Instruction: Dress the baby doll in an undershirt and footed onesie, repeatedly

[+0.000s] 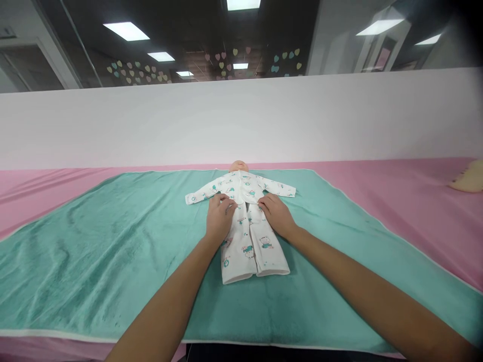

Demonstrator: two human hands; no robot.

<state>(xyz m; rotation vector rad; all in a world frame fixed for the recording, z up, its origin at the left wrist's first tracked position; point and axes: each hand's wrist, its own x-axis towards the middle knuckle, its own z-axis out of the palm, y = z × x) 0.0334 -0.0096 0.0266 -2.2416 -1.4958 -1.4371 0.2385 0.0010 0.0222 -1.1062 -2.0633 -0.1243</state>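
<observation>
A baby doll (239, 166) lies on its back in the middle of a teal towel (113, 236), dressed in a white printed romper (249, 241) with its sleeves spread out and legs pointing towards me. My left hand (219, 217) rests on the romper's left side at the waist, fingers curled and pinching the fabric. My right hand (276, 213) is on the right side of the waist, fingers bent onto the cloth. Only the top of the doll's head shows beyond the collar.
The towel covers a table with a pink cloth (415, 201). A white partition wall (241, 120) runs along the far edge. A pale beige object (468, 177) lies at the far right on the pink cloth.
</observation>
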